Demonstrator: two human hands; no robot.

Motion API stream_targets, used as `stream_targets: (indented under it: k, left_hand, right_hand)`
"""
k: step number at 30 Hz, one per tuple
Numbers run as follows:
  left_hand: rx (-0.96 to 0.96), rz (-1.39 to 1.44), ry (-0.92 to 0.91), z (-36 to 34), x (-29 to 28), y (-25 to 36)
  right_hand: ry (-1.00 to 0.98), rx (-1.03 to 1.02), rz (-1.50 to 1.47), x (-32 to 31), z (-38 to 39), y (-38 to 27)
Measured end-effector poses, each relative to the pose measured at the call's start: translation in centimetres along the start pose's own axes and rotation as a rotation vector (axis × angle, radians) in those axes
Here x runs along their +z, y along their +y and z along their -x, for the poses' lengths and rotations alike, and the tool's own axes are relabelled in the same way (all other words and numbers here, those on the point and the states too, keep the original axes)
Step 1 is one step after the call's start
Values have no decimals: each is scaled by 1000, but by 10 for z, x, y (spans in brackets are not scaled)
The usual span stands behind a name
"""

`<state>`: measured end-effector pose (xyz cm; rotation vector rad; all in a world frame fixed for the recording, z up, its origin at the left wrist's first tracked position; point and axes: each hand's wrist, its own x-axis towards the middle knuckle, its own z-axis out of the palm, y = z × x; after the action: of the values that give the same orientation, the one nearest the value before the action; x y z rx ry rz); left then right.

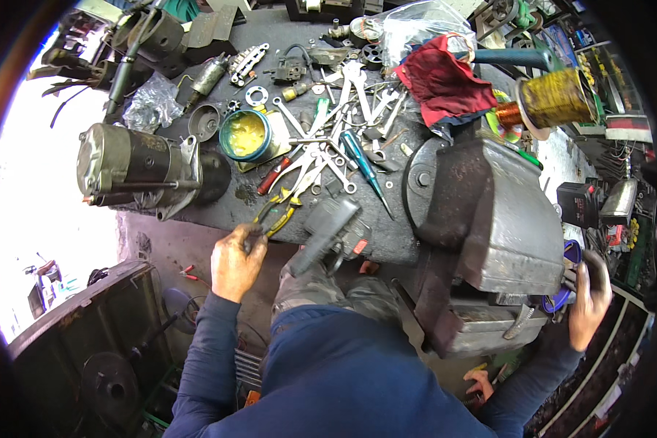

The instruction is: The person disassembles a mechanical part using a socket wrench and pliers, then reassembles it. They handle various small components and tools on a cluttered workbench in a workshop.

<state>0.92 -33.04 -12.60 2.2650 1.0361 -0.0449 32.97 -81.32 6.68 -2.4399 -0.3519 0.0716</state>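
My left hand (238, 263) is at the bench's front edge, fingers closed, with the tips beside the yellow-handled pliers (278, 212); what they pinch, if anything, I cannot make out. Right of it, over the bench edge and my thighs, is a blurred dark block-shaped part (330, 229) with a red patch. My right hand (590, 303) is far right, beyond a large grey metal housing (515, 219). Its thumb and fingers look apart, beside a purple-blue ring-shaped thing (558, 301), partly hidden.
Several wrenches (359, 87), a blue screwdriver (367, 171) and a tub of yellow grease (244, 136) cover the workbench (394, 237). A starter motor (135, 166) lies left. A red cloth (445, 84) and a copper wire spool (558, 101) are at back right.
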Motion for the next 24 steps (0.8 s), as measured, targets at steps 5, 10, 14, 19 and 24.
stream_targets:
  k: [5,10,14,19,24]
  left_hand:
    - [273,-86,-43,-58,4,12]
    - [307,-241,-85,-100,23,32]
    - [332,-214,-103,-108,27,27]
    - [301,-169,-117,-111,30,8]
    - [386,-162,-73,-113,33,1]
  right_hand:
    - [52,-116,7,33,18,-123]
    - [-411,-368,306,99,-18,-219]
    - [-608,-525,534,146,-49,-247]
    - [-745,-602,598,201,-95,-242]
    - [-916,-600,827,289,-132,-219]
